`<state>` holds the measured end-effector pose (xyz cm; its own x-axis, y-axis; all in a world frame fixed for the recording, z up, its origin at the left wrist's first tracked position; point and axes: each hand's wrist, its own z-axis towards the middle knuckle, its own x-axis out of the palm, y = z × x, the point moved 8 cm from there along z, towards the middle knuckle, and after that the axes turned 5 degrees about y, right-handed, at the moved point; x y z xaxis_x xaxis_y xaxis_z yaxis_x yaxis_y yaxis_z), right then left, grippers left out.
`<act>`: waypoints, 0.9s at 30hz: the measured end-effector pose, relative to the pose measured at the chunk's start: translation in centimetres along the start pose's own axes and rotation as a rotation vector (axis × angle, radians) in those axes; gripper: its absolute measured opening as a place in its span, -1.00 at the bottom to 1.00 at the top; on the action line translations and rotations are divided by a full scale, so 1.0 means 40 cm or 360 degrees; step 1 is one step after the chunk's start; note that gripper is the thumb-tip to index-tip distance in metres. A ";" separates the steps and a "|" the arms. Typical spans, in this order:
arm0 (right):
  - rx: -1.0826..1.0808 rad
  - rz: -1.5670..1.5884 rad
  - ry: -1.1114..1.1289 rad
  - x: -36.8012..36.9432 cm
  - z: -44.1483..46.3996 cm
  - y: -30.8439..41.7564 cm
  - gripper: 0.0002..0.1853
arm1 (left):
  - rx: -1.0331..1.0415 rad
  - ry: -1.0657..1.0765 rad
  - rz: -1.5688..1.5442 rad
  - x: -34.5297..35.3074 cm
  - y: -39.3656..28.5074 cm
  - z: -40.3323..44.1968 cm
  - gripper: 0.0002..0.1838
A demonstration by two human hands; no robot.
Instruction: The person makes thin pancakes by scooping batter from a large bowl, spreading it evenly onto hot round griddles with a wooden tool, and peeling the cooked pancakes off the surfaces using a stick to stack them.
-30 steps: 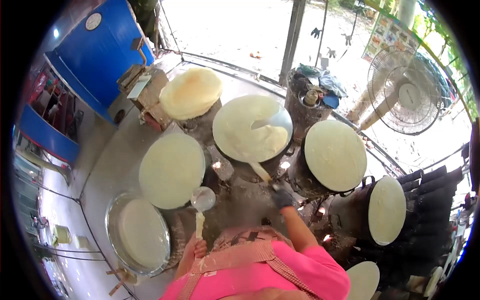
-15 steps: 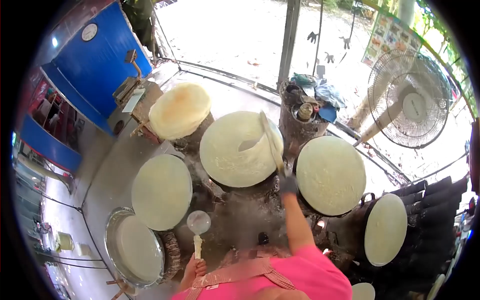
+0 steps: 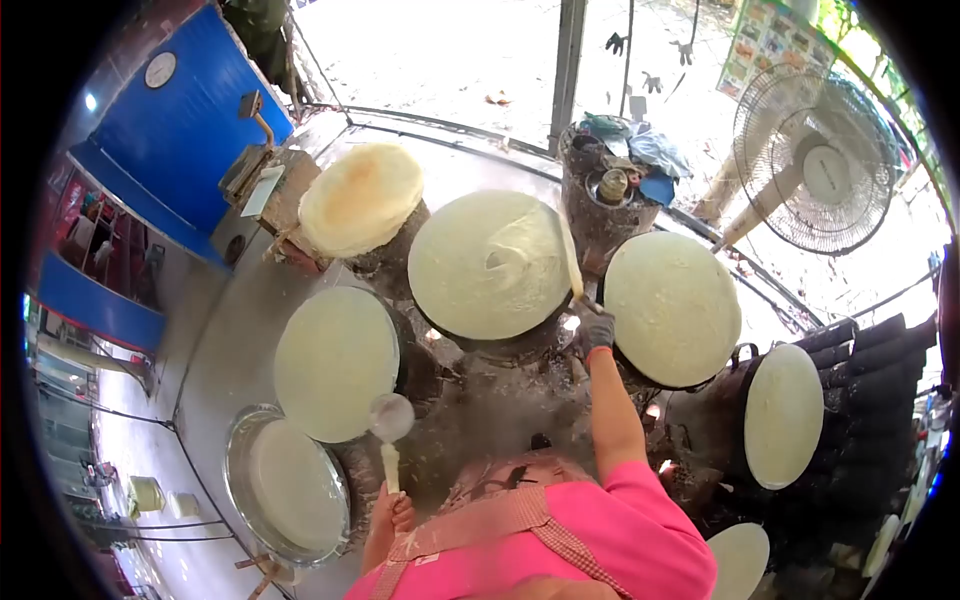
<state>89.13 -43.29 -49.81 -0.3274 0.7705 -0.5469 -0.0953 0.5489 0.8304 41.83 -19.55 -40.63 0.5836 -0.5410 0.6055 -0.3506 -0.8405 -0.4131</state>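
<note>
The centre round (image 3: 455,285), a pale sheet on a dark pan, lies ahead of me, and my gloved right hand (image 3: 597,332) is the nearer one, just off its near right edge. That hand is closed around the flat stick (image 3: 573,262), whose long axis runs away from me along the centre round's right rim, tip leaning slightly left. Whether the blade touches the sheet there, I can't tell. A wrinkled fold (image 3: 503,256) sits right of the centre round's middle, left of the stick. My left hand (image 3: 392,512) is closed on the ladle (image 3: 391,417), nearer me than the centre round and to its left.

I count one stick, one ladle and five pale rounds: the centre round, one to its left (image 3: 335,365) and three to its right. One basin (image 3: 236,470) of pale liquid stands nearer me, left of the centre round; one browned round (image 3: 362,200) lies beyond-left of it.
</note>
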 end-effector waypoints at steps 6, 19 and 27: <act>0.0426 0.0805 -0.0045 0.178 -0.185 0.046 -0.79 | -0.0129 0.0091 -0.0659 -0.078 0.001 0.038 -0.70; -0.0324 -0.1220 0.0354 -0.056 -0.007 0.186 -0.71 | -0.0321 0.0364 -0.0969 -0.047 -0.091 0.217 -0.66; -0.0128 -0.0948 0.0060 -0.138 -0.137 0.155 -0.69 | -0.0005 0.0394 -0.0422 0.248 -0.290 0.476 -0.69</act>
<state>85.19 -45.93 -41.05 -0.2286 0.3249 -0.9177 -0.3430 0.8553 0.3882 65.65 -14.60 -42.79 0.4595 -0.2945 0.8379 -0.2133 -0.9524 -0.2178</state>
